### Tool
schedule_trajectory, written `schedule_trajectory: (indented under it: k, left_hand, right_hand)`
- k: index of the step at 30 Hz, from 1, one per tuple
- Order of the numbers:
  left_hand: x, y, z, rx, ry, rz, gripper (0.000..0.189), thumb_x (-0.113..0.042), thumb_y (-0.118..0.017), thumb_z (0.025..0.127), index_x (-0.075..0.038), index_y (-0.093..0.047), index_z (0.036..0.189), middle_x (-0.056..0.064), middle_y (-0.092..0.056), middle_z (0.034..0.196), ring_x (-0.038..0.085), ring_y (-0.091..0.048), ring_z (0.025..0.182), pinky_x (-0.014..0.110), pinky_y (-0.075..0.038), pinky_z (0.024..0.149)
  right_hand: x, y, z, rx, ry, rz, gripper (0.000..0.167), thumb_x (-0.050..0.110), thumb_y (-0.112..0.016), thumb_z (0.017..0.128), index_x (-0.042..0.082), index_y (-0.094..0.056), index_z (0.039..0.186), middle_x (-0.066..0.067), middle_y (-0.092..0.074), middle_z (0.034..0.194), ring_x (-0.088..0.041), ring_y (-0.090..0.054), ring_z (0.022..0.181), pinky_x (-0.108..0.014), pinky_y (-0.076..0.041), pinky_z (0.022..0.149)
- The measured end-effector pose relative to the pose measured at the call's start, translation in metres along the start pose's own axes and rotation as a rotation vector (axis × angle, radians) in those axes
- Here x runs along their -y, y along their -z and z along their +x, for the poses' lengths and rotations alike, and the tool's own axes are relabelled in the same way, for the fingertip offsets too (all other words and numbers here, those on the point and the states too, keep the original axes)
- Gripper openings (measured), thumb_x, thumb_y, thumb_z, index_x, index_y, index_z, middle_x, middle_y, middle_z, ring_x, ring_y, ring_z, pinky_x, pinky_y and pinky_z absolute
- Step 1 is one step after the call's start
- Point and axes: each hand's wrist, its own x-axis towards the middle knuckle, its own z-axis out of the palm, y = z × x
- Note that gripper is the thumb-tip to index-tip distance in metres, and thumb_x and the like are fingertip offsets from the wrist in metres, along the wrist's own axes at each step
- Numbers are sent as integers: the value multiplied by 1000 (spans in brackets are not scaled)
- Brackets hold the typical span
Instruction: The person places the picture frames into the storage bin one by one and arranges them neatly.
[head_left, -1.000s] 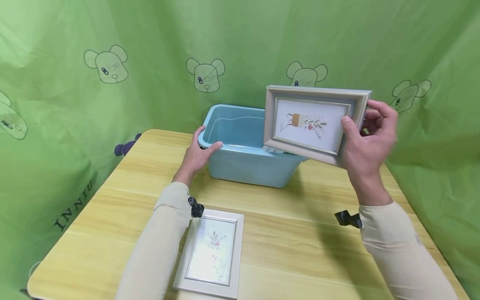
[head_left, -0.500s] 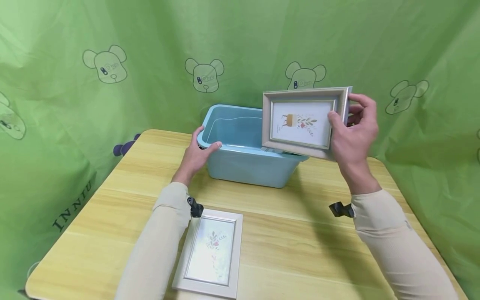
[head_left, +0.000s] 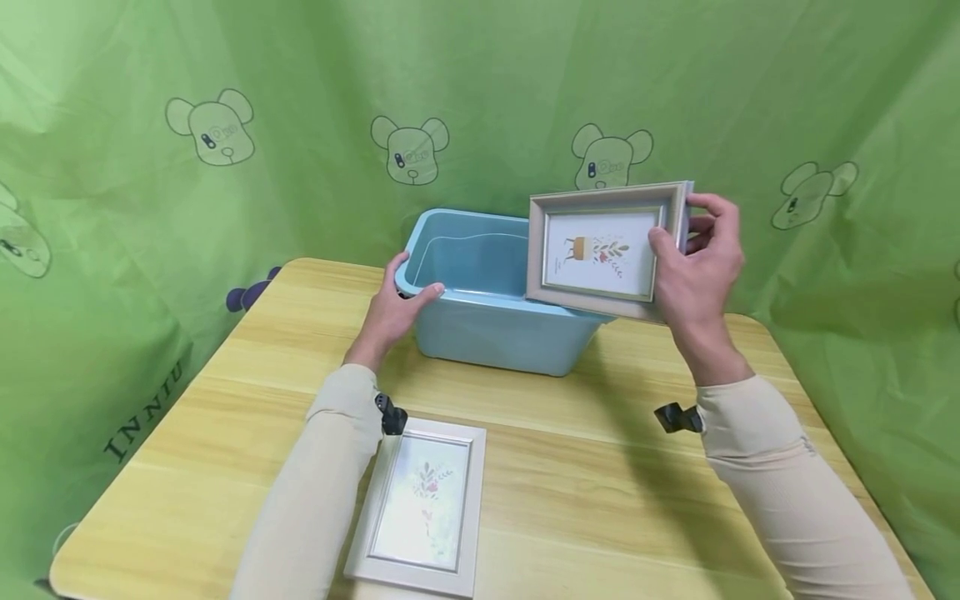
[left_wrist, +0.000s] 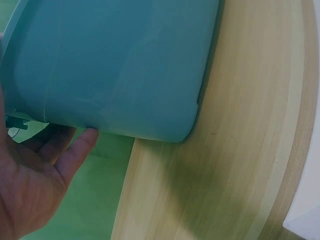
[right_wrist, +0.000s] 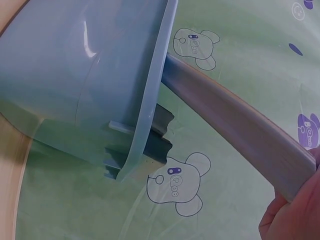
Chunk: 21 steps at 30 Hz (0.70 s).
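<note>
In the head view my left hand (head_left: pixel 393 317) grips the left end of a light blue plastic bin (head_left: pixel 502 337), thumb over the rim. My right hand (head_left: pixel 701 275) holds a picture frame (head_left: pixel 596 250) by its right end, thumb on the front. The picture of flowers in a pot lies sideways. The frame is tilted at the bin's right side, and its lower left corner overlaps the rim. Seen from the right wrist, the frame's edge (right_wrist: pixel 235 125) slants to the rim, and dark frame-like corners (right_wrist: pixel 160 142) poke above it. A second picture frame (head_left: pixel 423 500) lies face up near my left forearm.
A pale wooden table (head_left: pixel 600 500) bears everything. Green curtain (head_left: pixel 495 75) with bear heads hangs behind and at both sides. Something purple (head_left: pixel 251 296) shows past the table's left back edge.
My right hand has carried the picture frame left and slightly down, nearer the bin, until its lower corner meets the rim in view. The left hand, bin and second frame stay put.
</note>
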Motion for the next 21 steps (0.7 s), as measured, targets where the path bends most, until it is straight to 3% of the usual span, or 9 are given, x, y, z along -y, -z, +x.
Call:
schedule_trajectory:
  k: [15,21]
  left_hand:
    - [-2,2,-3,-3,0,7,93,-68,-69,74,-51,-15,148,13,-37,154,33,-40,138,56,-34,113]
    - [-1,1,-1,4,-4,2,95,-70,-68,73,-49,-15,149,12,-37,155,32,-39,139,55,-33,114]
  right_hand:
    - [12,-7,8,132,-124,-151,47,13,-65,89,29,-49,130,10,-49,97,-8,-51,85,-17,-54,70]
    - [15,-17,11,202,-156,-212,50,15,-64,90,31,-46,133,8,-50,103,-10,-53,87,-23,-58,71]
